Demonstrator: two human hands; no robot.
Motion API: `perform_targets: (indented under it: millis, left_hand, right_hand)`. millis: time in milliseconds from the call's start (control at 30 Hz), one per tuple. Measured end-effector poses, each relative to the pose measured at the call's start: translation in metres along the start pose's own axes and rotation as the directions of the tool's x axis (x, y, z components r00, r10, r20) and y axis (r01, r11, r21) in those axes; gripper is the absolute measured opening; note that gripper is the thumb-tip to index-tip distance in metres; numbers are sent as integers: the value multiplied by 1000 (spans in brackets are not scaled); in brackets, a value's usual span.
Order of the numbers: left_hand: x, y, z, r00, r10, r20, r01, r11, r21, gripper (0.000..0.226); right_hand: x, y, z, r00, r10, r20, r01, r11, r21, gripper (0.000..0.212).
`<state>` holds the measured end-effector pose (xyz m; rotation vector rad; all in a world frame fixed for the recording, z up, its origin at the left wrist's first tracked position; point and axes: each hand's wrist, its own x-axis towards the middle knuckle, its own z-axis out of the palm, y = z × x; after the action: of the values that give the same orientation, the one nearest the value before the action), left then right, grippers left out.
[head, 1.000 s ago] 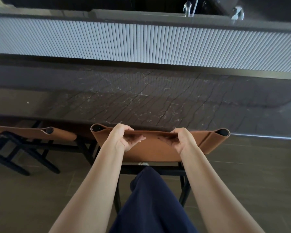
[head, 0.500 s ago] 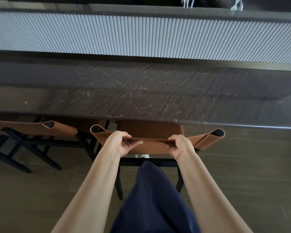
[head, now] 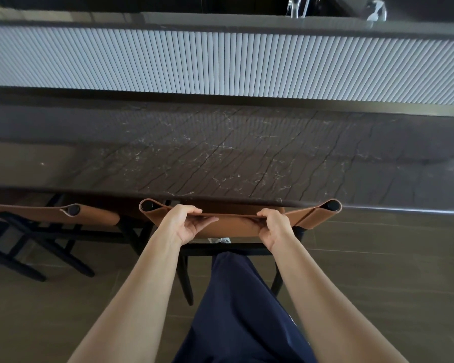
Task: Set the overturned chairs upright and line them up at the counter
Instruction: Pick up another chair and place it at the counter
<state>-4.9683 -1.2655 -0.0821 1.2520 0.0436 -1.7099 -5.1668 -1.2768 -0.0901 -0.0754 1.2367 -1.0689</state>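
Observation:
A chair with a tan leather backrest [head: 312,218] and black legs stands upright right in front of me, its seat tucked under the dark marble counter [head: 220,158]. My left hand [head: 186,224] grips the top edge of the backrest left of centre, fingers curled over it. My right hand [head: 274,226] grips the same edge right of centre. A second tan chair [head: 89,217] stands upright to the left, also against the counter edge, partly cut off by the frame.
Behind the counter top rises a white ribbed panel [head: 220,61] with a higher ledge and taps [head: 296,6] beyond. Brown tiled floor [head: 378,258] lies to the right and left of me. My dark blue trouser leg [head: 236,310] is between my arms.
The chair I hold has slid forward toward the counter, its backrest now close to the counter edge and its seat under the top. Both hands kept their grip.

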Motion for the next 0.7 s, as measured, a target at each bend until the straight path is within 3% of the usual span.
perform_targets:
  millis: [200,367,567,700]
  left_hand:
    - [4,2,2,999,28,29,-27,1000,-4,32]
    - [7,-3,-2,999,39,33,-38,999,-29,37]
    - [3,-18,-14,1000,19,3,-19,998,-53,27]
    - [-3,-38,-31,999,-15,-34,13,998,-55,23]
  right_hand:
    - [7,4,-2,999,-37,8,37,999,34,41]
    - [10,9,-8,999,-48,20,47,998,50,33]
    - [2,19,-21,999,-31,13,31,999,43,21]
    - [-7,35,-40,1000,25,2,-26,998,63,24]
